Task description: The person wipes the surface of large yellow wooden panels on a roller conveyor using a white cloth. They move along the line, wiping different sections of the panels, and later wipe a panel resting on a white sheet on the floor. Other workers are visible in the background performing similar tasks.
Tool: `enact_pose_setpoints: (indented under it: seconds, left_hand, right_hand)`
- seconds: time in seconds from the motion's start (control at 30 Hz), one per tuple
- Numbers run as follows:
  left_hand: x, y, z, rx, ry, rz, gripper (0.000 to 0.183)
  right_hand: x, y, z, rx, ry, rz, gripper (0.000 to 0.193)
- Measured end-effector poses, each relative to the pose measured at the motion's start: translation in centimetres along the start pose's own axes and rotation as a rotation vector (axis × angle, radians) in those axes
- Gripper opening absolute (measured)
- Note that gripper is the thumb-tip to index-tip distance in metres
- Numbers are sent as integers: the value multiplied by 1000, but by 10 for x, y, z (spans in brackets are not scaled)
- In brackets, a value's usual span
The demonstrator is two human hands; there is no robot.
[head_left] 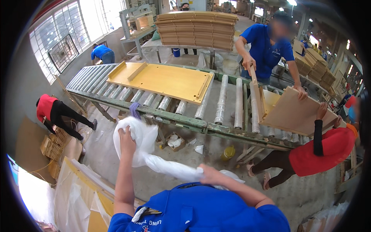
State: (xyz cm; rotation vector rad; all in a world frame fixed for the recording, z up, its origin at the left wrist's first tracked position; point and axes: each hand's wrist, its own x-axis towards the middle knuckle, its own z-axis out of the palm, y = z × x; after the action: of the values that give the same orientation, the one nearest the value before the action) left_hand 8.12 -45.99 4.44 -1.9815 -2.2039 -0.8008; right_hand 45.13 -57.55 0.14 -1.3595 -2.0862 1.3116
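Between my two hands stretches a length of thin white wrapping sheet [170,165], bunched and twisted like a rope; foam or plastic, I cannot tell. My left hand [126,140] is closed on its wide, crumpled end, close to the near rail of the roller conveyor [166,120]. My right hand [211,175] grips the twisted part in front of my chest, and a loose tail of the sheet trails past it to the right. Beyond my left hand, a yellow wooden panel [162,81] with raised strips lies on the rollers.
At the right, a co-worker in blue [266,50] and one in red [322,154] hold a tilted wooden panel [295,110] over the rollers. Stacked boards [197,31] stand behind the conveyor. A yellow bucket [228,153] sits below it. Wrapped panels [83,189] lean at lower left.
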Motion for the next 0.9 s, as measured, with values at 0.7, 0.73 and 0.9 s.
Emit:
enact_pose_setpoints:
  seconds: [0.7, 0.73, 0.9]
  left_hand:
    - [-123, 77, 57, -1178, 417, -382, 48]
    - [-130, 79, 58, -1066, 497, -346, 48]
    - [-124, 69, 56, -512, 766, -21, 45]
  right_hand:
    - [123, -12, 16, 1251, 89, -186, 45]
    - [113, -21, 15, 1382, -28, -200, 46]
    - [91, -77, 17, 2027, -514, -96, 51]
